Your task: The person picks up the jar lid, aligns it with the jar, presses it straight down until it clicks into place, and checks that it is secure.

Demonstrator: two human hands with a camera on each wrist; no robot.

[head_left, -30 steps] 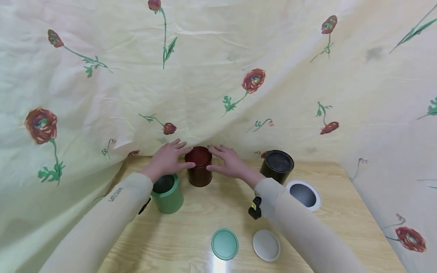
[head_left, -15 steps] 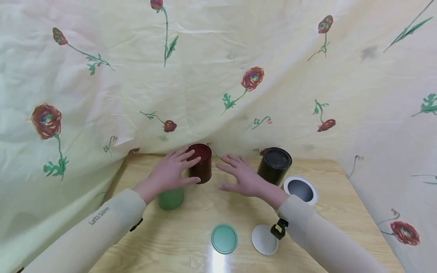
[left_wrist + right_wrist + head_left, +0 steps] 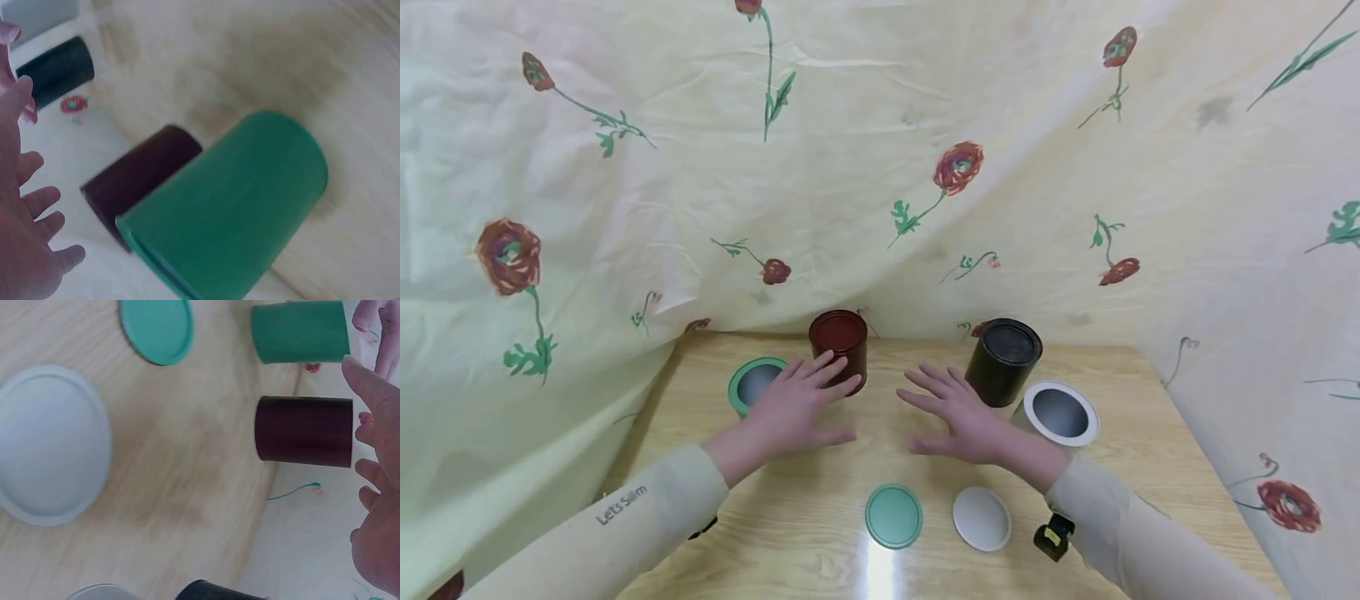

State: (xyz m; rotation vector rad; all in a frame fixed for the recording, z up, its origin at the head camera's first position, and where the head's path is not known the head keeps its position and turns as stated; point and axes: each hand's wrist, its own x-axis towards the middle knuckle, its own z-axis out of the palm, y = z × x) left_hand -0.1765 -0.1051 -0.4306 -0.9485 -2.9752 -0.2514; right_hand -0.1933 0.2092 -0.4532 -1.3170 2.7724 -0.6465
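My left hand (image 3: 793, 408) is in the air with fingers spread, holding nothing. In the head view it overlaps the green canister (image 3: 739, 385), whose top is uncovered and dark inside. My right hand (image 3: 958, 417), also spread and holding nothing, hovers left of the white canister (image 3: 1030, 423). Behind and between the hands, the dark red canister (image 3: 839, 332) stands upright with a red lid on top. A black canister (image 3: 1003, 371) with a black lid stands at the back right. Both hands appear at the edges of the wrist views, away from the canisters.
A green lid (image 3: 893, 516) and a white lid (image 3: 982, 518) lie side by side at the front of the wooden table (image 3: 820, 542). The white canister has no lid on. A flowered cloth (image 3: 865, 208) hangs behind and along the table's sides.
Both hands have moved away from the dark red canister, back toward the body and further apart. The canister stays in place with its lid on.
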